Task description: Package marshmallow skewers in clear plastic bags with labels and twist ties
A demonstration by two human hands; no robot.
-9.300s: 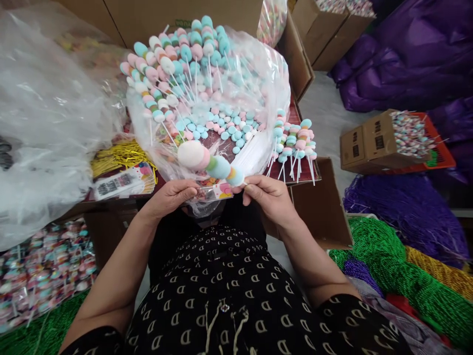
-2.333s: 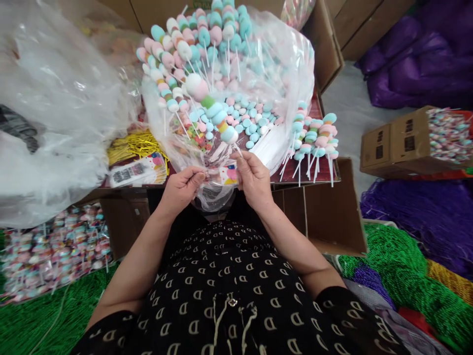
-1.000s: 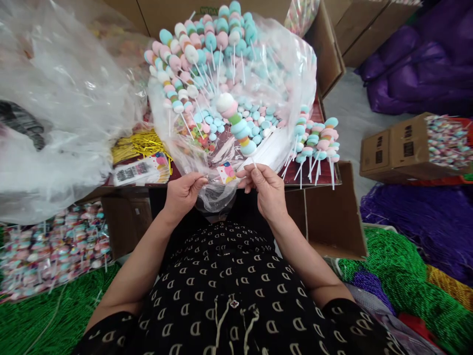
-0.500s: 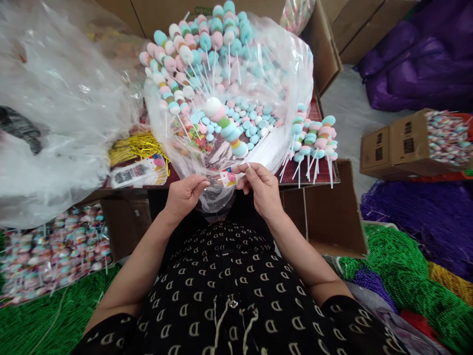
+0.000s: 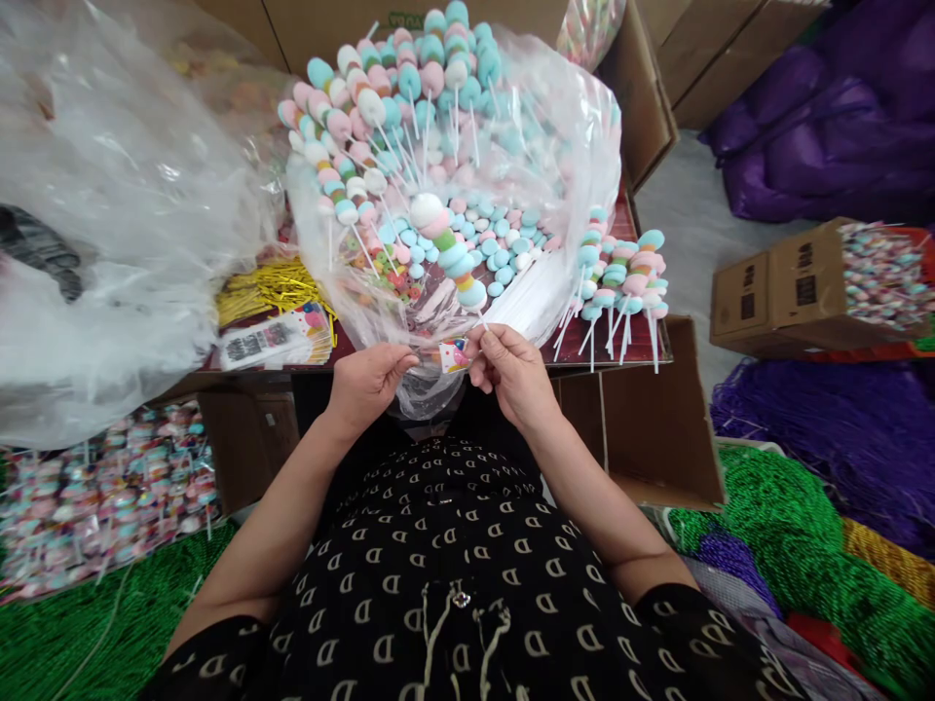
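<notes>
My right hand (image 5: 515,378) is closed in a pinch on the white stick of a candy skewer (image 5: 454,255). The skewer leans up and away, threaded with white, pink, green, blue and orange-yellow candies. Between my hands stretches a small clear plastic bag (image 5: 454,355) with a colourful print, its right end against my right fingers. The fingertips of my left hand (image 5: 371,389) pinch its clear left end; the exact grip is partly hidden. Just beyond lie loose pastel candies (image 5: 504,243), ring-shaped candies (image 5: 398,277) and white sticks (image 5: 522,300) in a large open plastic bag (image 5: 603,136).
Finished skewers (image 5: 398,78) pile at the back, and more (image 5: 624,273) lie at the table's right edge. To the left are yellow twist ties (image 5: 274,292), printed bags (image 5: 278,339) and bulky plastic (image 5: 124,195). Cardboard boxes (image 5: 778,282) and green bead strands (image 5: 796,545) stand on the right.
The printed bag has shifted slightly right and down between my hands. My right hand has dropped a little, and the held skewer keeps nearly the same tilt.
</notes>
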